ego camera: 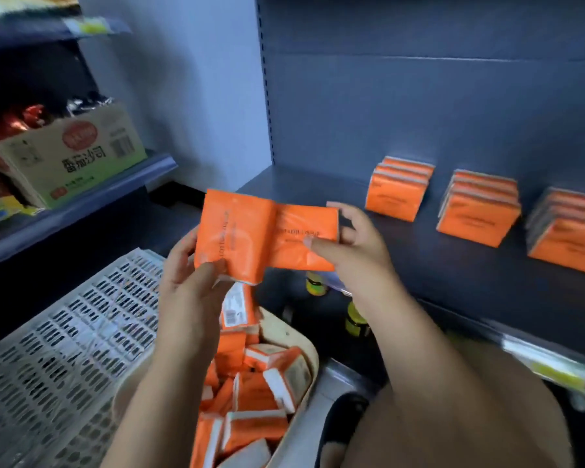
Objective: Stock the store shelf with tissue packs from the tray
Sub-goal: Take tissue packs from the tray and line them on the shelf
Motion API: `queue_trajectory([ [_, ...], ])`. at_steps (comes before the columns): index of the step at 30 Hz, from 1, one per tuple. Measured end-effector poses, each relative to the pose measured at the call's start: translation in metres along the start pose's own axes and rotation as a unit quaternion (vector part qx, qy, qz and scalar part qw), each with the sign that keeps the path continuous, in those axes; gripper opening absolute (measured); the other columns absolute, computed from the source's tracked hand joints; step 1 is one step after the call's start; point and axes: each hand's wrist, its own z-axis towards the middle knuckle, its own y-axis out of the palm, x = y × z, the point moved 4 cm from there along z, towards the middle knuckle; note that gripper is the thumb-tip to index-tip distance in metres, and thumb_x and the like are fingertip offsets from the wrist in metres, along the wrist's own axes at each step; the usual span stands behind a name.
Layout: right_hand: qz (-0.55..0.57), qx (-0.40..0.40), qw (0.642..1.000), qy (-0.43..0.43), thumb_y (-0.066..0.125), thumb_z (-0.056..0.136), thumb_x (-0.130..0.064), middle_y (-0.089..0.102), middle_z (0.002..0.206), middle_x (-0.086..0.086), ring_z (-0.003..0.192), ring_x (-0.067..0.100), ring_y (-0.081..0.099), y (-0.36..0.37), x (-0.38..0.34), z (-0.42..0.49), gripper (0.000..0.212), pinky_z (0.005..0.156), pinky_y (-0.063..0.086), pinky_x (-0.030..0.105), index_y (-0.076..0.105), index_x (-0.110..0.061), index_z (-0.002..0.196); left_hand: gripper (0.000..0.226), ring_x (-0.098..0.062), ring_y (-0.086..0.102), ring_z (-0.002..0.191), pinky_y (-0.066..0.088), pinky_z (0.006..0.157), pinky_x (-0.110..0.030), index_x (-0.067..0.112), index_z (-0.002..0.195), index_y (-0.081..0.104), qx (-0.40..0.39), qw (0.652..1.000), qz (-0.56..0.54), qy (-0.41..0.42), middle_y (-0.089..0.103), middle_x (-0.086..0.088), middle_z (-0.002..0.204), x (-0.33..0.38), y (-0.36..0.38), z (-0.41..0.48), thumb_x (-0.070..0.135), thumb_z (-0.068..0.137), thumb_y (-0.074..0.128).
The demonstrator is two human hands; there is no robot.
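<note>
My left hand [190, 282] grips an orange tissue pack [232, 231] by its lower left corner. My right hand [355, 243] holds a second orange tissue pack [301, 243] by its right end, side by side with the first, in front of the dark shelf [436, 265]. Three stacks of orange packs stand on that shelf: one [397, 192], another [478, 209] and a third [568, 228] at the right edge. Below my hands a beige tray [313, 358] holds several loose orange and white packs [250, 393].
A white perforated plastic crate [65, 349] lies at the lower left. A cardboard box [71, 153] with snack bags sits on the left shelf. Yellow-lidded jars [353, 319] stand on the lower shelf under the dark one. My knee [453, 417] fills the lower right.
</note>
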Motion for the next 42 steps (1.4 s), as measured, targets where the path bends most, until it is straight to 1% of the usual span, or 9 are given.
queue_trajectory([
  [4, -0.018, 0.066, 0.997, -0.043, 0.082, 0.08, 0.006, 0.079, 0.105, 0.001, 0.101, 0.016, 0.074, -0.078, -0.037, -0.023, 0.057, 0.087, 0.06, 0.033, 0.062, -0.024, 0.125, 0.054, -0.026, 0.065, 0.1, 0.048, 0.09, -0.046, 0.021, 0.125, 0.071, -0.097, 0.995, 0.035, 0.015, 0.072, -0.009, 0.109, 0.007, 0.077, -0.014, -0.011, 0.088, 0.051],
  [9, -0.058, 0.128, 0.988, -0.067, 0.082, 0.083, 0.002, 0.079, 0.107, 0.0, 0.101, 0.018, 0.075, -0.195, -0.082, -0.074, 0.052, 0.089, 0.059, 0.035, 0.063, -0.029, 0.12, 0.053, -0.024, 0.068, 0.115, 0.052, 0.099, -0.049, 0.026, 0.12, 0.074, -0.221, 0.97, 0.091, 0.04, 0.074, -0.006, 0.121, 0.01, 0.175, -0.049, 0.0, 0.077, 0.057],
  [15, -0.093, 0.215, 0.969, -0.072, 0.079, 0.081, 0.009, 0.077, 0.104, 0.008, 0.09, 0.018, 0.072, -0.331, -0.115, -0.153, 0.054, 0.081, 0.06, 0.039, 0.061, -0.021, 0.122, 0.05, -0.01, 0.07, 0.1, 0.054, 0.09, -0.035, 0.024, 0.11, 0.076, -0.368, 0.918, 0.133, 0.065, 0.078, 0.006, 0.108, -0.001, 0.304, -0.113, -0.013, 0.085, 0.055],
  [19, -0.113, 0.283, 0.95, -0.075, 0.08, 0.076, 0.011, 0.076, 0.102, 0.011, 0.089, 0.022, 0.071, -0.391, -0.131, -0.184, 0.057, 0.077, 0.058, 0.039, 0.059, -0.017, 0.122, 0.046, -0.019, 0.072, 0.102, 0.056, 0.092, -0.043, 0.022, 0.11, 0.076, -0.44, 0.876, 0.183, 0.074, 0.078, 0.003, 0.109, -0.012, 0.377, -0.147, -0.001, 0.074, 0.06],
  [22, -0.137, 0.324, 0.932, -0.09, 0.081, 0.063, -0.004, 0.077, 0.107, 0.013, 0.099, 0.03, 0.074, -0.423, -0.143, -0.193, 0.062, 0.082, 0.061, 0.049, 0.061, -0.017, 0.12, 0.049, -0.005, 0.067, 0.089, 0.054, 0.084, -0.027, 0.021, 0.108, 0.075, -0.455, 0.862, 0.195, 0.11, 0.075, 0.004, 0.103, -0.019, 0.424, -0.172, -0.015, 0.079, 0.057],
  [25, -0.153, 0.348, 0.92, -0.099, 0.081, 0.071, 0.001, 0.076, 0.106, 0.01, 0.098, 0.025, 0.075, -0.451, -0.147, -0.2, 0.05, 0.077, 0.062, 0.049, 0.062, -0.022, 0.111, 0.049, 0.008, 0.064, 0.077, 0.049, 0.07, -0.009, 0.018, 0.108, 0.073, -0.442, 0.873, 0.18, 0.1, 0.072, 0.009, 0.096, -0.046, 0.451, -0.204, -0.017, 0.081, 0.053],
  [33, -0.238, 0.369, 0.898, -0.037, 0.084, 0.072, 0.005, 0.073, 0.104, 0.012, 0.096, 0.028, 0.073, -0.534, -0.12, -0.203, 0.052, 0.088, 0.06, 0.055, 0.061, -0.023, 0.109, 0.047, -0.013, 0.07, 0.097, 0.055, 0.08, -0.023, 0.025, 0.096, 0.074, -0.419, 0.892, 0.161, 0.059, 0.076, 0.003, 0.102, -0.125, 0.48, -0.221, -0.017, 0.08, 0.058],
  [38, -0.257, 0.373, 0.891, -0.012, 0.079, 0.074, 0.01, 0.069, 0.1, 0.005, 0.087, 0.018, 0.069, -0.562, -0.112, -0.194, 0.049, 0.084, 0.06, 0.048, 0.059, -0.02, 0.108, 0.05, 0.004, 0.067, 0.091, 0.049, 0.075, -0.009, 0.027, 0.098, 0.072, -0.432, 0.882, 0.175, 0.067, 0.073, 0.01, 0.103, -0.148, 0.492, -0.223, -0.018, 0.082, 0.058],
  [42, -0.288, 0.372, 0.882, 0.011, 0.077, 0.072, 0.007, 0.069, 0.106, 0.015, 0.099, 0.035, 0.07, -0.581, -0.093, -0.191, 0.05, 0.082, 0.06, 0.055, 0.058, -0.031, 0.099, 0.054, 0.011, 0.066, 0.083, 0.048, 0.071, -0.008, 0.032, 0.093, 0.071, -0.421, 0.887, 0.188, 0.044, 0.072, 0.015, 0.097, -0.17, 0.501, -0.221, -0.02, 0.082, 0.056],
])
